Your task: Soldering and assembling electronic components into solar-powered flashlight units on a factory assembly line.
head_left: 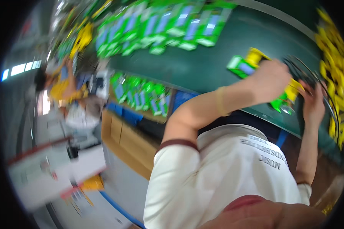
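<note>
My left hand (273, 78) reaches across a dark green table (206, 66), its back turned up and smeared by motion; its fingers are hidden. Under and beside it lies a green piece (240, 66) with a blue-grey panel, next to a yellow part (255, 56). My right hand (313, 103) is at the right, fingers curled, fingertips at the edge of a yellow-and-green piece (293, 91). Its green end, with a clear shiny part (286, 108), shows below my left hand. Thin dark cables (300, 66) loop just beyond my right hand.
Rows of green pieces with blue-grey panels (164, 23) cover the table's far left. More lie in a box (141, 95) below the edge, near an open cardboard box (130, 141). Yellow parts (334, 57) are heaped at right. Another person in yellow (65, 84) is at far left.
</note>
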`<state>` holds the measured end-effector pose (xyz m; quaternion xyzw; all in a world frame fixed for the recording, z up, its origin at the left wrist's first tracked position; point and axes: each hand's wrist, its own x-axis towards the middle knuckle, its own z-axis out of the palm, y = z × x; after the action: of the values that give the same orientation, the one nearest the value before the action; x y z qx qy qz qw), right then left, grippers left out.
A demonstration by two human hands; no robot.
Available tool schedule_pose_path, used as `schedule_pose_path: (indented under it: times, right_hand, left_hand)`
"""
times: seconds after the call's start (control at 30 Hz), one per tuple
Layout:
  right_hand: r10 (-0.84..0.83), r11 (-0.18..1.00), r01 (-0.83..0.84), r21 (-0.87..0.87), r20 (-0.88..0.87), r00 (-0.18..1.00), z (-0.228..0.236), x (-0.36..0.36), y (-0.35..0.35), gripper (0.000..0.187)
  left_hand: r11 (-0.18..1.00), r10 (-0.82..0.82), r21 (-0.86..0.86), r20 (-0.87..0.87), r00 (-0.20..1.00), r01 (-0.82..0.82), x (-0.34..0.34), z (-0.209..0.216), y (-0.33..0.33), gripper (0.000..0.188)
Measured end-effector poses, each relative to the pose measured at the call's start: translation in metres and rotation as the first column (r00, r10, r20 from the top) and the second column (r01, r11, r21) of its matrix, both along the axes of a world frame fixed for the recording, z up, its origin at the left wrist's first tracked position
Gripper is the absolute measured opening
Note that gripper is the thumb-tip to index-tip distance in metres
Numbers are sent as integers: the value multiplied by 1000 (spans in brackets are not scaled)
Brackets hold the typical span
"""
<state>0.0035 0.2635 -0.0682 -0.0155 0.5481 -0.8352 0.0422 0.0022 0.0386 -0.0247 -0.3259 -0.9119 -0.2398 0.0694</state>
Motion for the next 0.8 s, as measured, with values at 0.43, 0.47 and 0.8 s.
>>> schedule_pose_path:
  times: [0.43, 0.47, 0.8]
  right_hand:
    - [-12, 999, 15, -36, 73, 997, 32, 0, -17, 20]
    - [-1, 1000, 2, -23, 65, 998, 31, 0, -16, 19]
    - [-10, 999, 12, -37, 69, 998, 30, 0, -18, 24]
  left_hand:
    - [999, 21, -35, 24, 999, -20, -2, 11, 7, 7]
    - [999, 16, -36, 29, 999, -15, 0, 13, 8, 7]
    - [989, 90, -123, 82, 993, -79, 4, 19, 13, 7]
